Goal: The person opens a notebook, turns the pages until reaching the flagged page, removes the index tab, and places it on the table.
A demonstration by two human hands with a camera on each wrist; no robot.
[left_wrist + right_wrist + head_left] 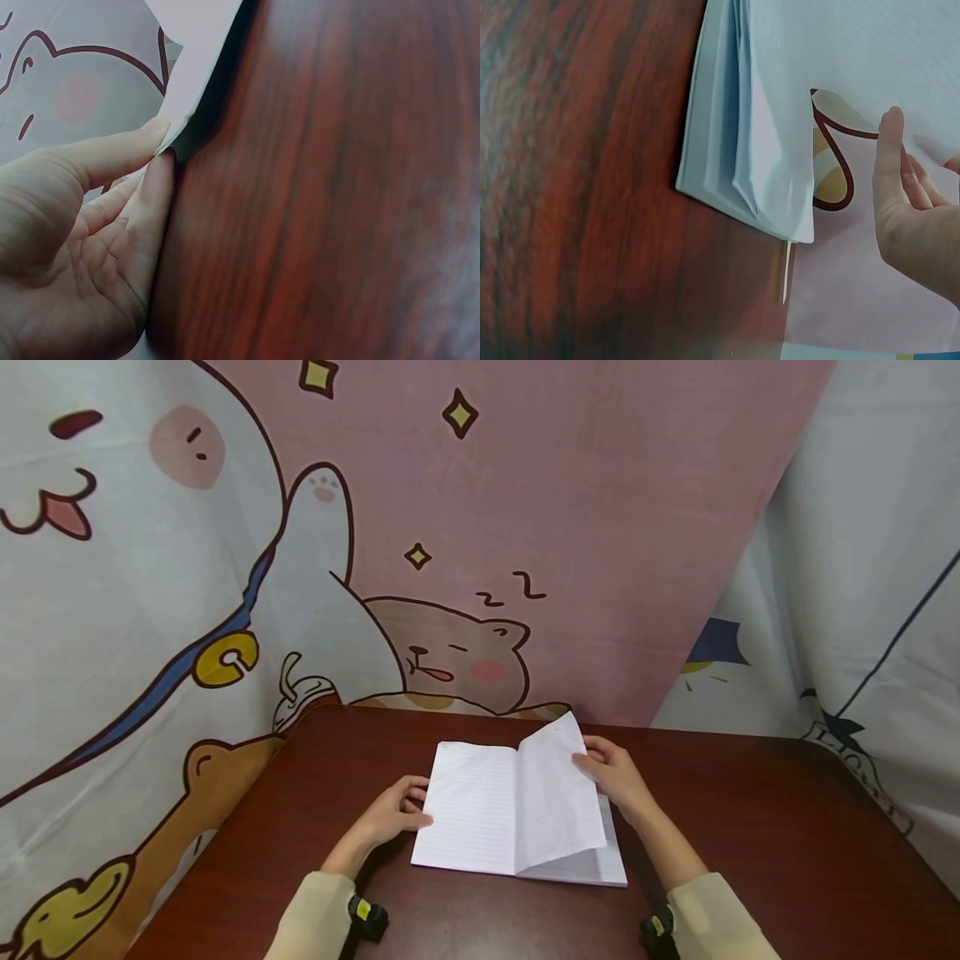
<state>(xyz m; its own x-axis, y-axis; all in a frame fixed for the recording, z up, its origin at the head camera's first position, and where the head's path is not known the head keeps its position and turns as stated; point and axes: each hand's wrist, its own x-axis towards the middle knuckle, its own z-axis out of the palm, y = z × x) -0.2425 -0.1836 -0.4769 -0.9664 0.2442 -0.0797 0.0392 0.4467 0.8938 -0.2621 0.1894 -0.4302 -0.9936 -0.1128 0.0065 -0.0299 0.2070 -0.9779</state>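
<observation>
An open notebook [474,810] with faintly lined white pages lies on the dark red-brown table. My left hand [392,812] holds its left edge; in the left wrist view the thumb and fingers of that hand [90,217] pinch the paper edge [184,97]. On the other side my right hand [617,777] grips a raised right-hand page [558,793] near its outer edge, thumb in front. The right wrist view shows the lifted pages [780,150] fanned apart and my right hand [919,217] beside them, part of it cut off by the frame.
The wooden table [750,827] extends around the notebook. Behind it hangs a pink and white cloth [615,527] with cartoon animals, meeting the table's back edge. White cloth [885,527] hangs on the right. Dark wrist devices sit at both cuffs.
</observation>
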